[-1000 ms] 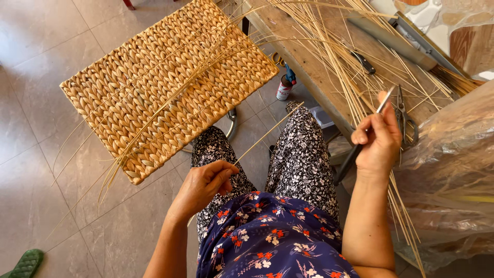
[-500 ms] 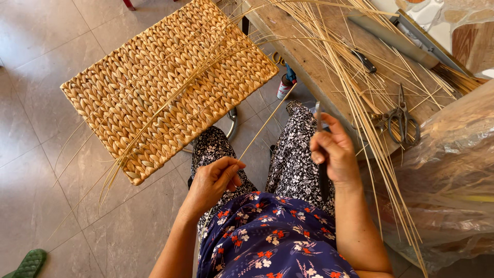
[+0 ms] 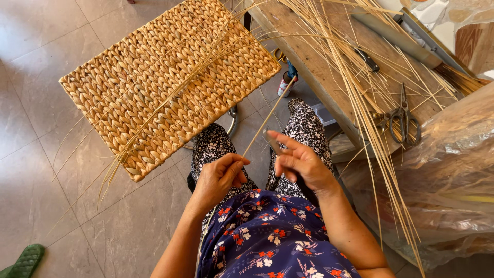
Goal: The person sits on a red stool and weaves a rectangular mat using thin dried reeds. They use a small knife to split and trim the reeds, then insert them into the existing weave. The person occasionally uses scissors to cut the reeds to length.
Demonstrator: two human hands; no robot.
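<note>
Now thin straw strand runs up from lap toward bench | left hand pinches its lower end | right hand just beside, fingers loosely curled, hold unclear | woven mat ahead over knees | bench right carries straw bundle, scissors

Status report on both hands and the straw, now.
Left hand pinches thin straw stalk at its lower end. Right hand beside it, fingers partly open, what it holds unclear. Woven mat ahead of the knees; nothing between the hands.
</note>
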